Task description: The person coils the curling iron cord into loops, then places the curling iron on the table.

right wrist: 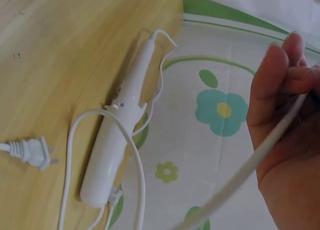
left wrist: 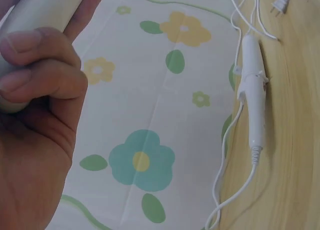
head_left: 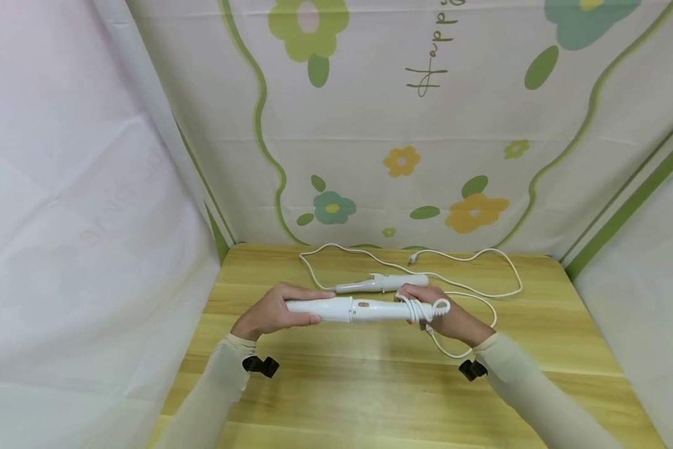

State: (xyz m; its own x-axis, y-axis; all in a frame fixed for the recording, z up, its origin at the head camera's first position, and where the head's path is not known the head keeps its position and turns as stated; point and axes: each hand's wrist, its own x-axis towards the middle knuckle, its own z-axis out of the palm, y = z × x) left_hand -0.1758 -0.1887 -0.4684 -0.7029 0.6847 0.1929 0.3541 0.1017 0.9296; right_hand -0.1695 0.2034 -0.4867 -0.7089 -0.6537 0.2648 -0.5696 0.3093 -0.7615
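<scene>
In the head view, both hands hold a white curling iron level above the table. My left hand grips its thick end; the left wrist view shows fingers curled round it. At the slim end, my right hand grips the handle, where white cord is wound in several turns. From this hand hangs a length of cord in the right wrist view. Behind it on the table lies a second white curling iron, untouched, its thick end to the right.
The second iron's cord loops over the back of the wooden table. A two-pin plug lies near the back edge. A flowered cloth hangs behind the table, and pale cloth stands at the left side.
</scene>
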